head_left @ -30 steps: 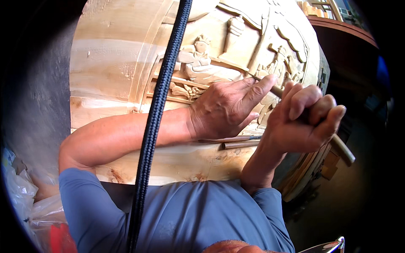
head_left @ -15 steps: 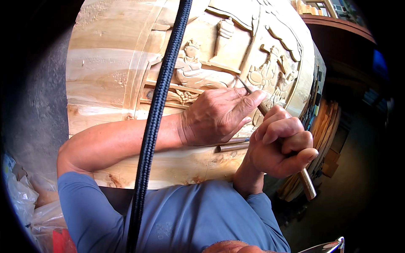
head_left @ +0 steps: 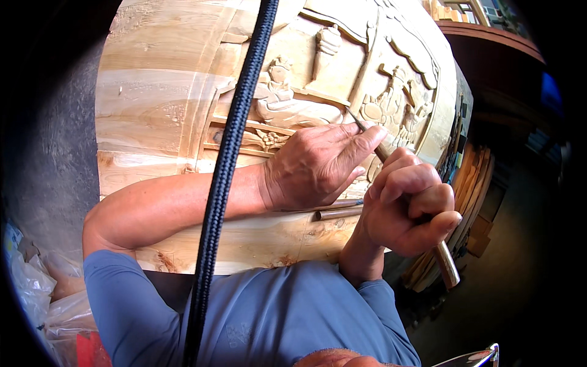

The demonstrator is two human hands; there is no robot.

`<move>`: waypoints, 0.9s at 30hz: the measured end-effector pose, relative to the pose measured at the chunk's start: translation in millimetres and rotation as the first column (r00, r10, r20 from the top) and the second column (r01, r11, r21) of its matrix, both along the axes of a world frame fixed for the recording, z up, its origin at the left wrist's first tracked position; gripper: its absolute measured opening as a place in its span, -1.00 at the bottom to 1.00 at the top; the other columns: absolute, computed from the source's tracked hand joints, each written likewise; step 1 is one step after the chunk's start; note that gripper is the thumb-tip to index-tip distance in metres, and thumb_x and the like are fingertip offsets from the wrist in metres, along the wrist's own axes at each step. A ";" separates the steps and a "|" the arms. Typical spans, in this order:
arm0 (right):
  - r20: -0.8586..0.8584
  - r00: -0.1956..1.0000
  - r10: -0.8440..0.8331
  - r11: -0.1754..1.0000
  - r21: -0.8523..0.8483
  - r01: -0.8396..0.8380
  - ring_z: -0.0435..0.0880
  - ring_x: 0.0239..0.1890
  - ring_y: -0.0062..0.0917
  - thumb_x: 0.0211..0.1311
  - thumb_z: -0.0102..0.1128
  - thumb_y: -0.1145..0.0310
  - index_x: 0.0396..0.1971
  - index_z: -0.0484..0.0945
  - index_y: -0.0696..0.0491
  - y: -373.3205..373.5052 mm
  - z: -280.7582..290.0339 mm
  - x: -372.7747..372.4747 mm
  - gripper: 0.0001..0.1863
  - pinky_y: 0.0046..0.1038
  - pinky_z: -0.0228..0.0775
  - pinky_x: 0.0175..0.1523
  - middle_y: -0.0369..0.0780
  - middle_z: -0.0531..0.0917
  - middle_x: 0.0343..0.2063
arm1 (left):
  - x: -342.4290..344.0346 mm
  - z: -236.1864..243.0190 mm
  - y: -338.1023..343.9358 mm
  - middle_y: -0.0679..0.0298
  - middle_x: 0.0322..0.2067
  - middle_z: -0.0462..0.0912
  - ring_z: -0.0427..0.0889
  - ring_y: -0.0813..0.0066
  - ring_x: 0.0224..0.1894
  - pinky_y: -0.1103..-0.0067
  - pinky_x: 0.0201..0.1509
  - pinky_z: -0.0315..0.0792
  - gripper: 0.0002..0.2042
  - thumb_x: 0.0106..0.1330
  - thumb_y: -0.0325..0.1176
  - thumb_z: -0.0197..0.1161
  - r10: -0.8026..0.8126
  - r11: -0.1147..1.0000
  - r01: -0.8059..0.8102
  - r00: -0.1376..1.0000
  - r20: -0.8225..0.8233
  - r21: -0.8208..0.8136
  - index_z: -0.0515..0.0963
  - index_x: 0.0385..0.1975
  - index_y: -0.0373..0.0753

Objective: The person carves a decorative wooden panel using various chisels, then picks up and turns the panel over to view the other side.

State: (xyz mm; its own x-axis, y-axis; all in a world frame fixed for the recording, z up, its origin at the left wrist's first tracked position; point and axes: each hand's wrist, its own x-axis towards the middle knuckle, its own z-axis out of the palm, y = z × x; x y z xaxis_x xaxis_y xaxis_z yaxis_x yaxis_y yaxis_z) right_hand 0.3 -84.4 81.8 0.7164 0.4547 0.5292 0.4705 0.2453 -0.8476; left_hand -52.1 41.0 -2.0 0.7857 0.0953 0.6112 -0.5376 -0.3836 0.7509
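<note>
Over carved wood, fingers grip a slim, seemingly steel-tipped chisel.

Bright light pales the wooden panel (edges bowed); the right lies dim.

Workshop, wood carving. Big pale wood panel with figures and scrollwork cut in relief, partly plain. Carving tool, thin dark tip and wooden handle, set to the carving. More long-handled tools lying on the wood, just below the relief. Stack of boards standing at right, over a dim floor. Pale wood pieces by a red-brown edge, top right. Clear plastic bags bunched lower left.
</note>
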 end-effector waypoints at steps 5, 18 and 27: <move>0.011 1.000 0.003 1.000 0.015 -0.003 0.32 -0.77 -0.56 0.77 -0.36 -0.12 -0.56 0.17 -0.10 5.5 1.3 1.6 -0.39 -0.53 0.12 -0.56 -0.16 0.50 -0.68 | -1.8 -0.3 0.6 -0.14 0.04 0.74 0.81 -0.05 -0.03 0.27 0.03 0.71 -0.27 0.19 -0.49 0.45 0.000 1.000 0.000 1.000 -0.003 -0.001 0.37 0.39 -0.54; -0.088 0.995 -0.054 0.990 0.124 0.064 0.22 -0.73 -0.60 0.78 -0.27 -0.06 -0.51 0.20 -0.07 0.9 -1.2 -6.0 -0.44 -0.52 0.16 -0.56 -0.21 0.41 -0.72 | 0.1 -1.3 -0.5 -0.14 0.09 0.75 0.84 0.00 -0.03 0.32 -0.01 0.74 -0.36 0.37 -0.46 0.41 -0.061 0.998 0.060 0.998 0.029 0.017 0.36 0.42 -0.53; 0.342 0.917 -0.203 0.786 -0.502 0.361 0.82 -0.16 -0.06 0.67 0.07 -0.09 0.05 0.55 0.32 -104.4 -3.5 -62.0 -0.38 -0.11 0.73 -0.02 0.22 0.73 -0.10 | 0.0 -3.2 -0.6 0.02 -0.26 0.80 0.82 0.12 -0.25 0.39 -0.26 0.72 -0.54 0.28 -0.56 0.47 -0.022 0.996 0.011 0.994 0.107 0.094 0.61 0.20 -0.47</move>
